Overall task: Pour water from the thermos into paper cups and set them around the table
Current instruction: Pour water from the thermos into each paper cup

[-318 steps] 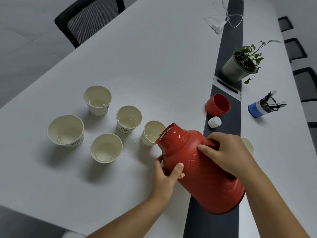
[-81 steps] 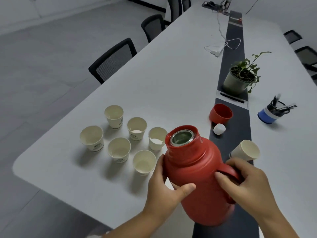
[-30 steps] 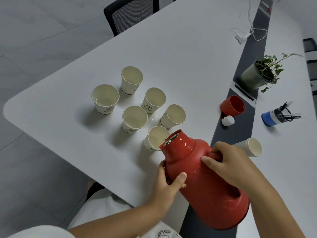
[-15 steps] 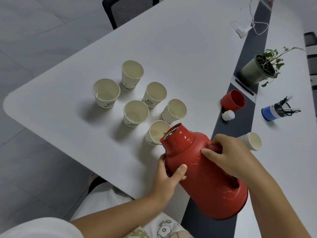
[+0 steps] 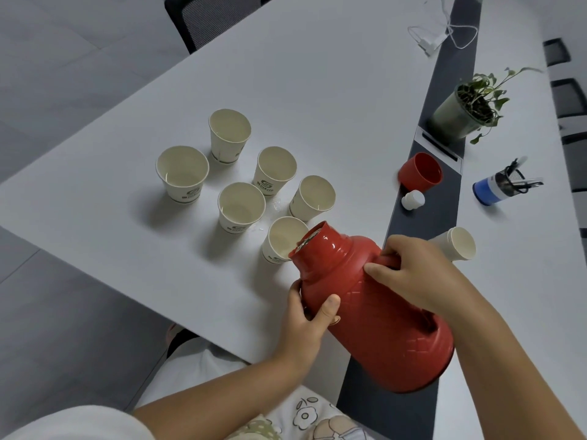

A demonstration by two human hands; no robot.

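Here the right hand [image 5: 413, 274] is curled round the handle near the neck of the red thermos [image 5: 374, 312], carrying its weight, while the left hand [image 5: 309, 315] cups the flask's lower front, thumb laid across the quilted body and fingers wrapped under it — both hands have firm hold of the one vessel. The thermos is tilted steeply, its long axis running from the base, down near the person's right forearm, up and leftward to the open mouth [image 5: 309, 241]. That mouth hangs just over the rim of the nearest paper cup [image 5: 281, 239], on the side of the cup closest to the hands — this is the relation everything turns on. The cup stands upright at the near end of a cluster of six on the white table [image 5: 317, 90]; whether water is running at this instant I cannot tell. The left hand is the nearer one to the cup, so it probably steers the spout while the right sets the tilt. Another paper cup [image 5: 457, 247] lies on its side beyond the right hand, and the red lid [image 5: 421, 173] and white stopper [image 5: 413, 199] rest farther off on the dark centre strip [image 5: 444, 106].
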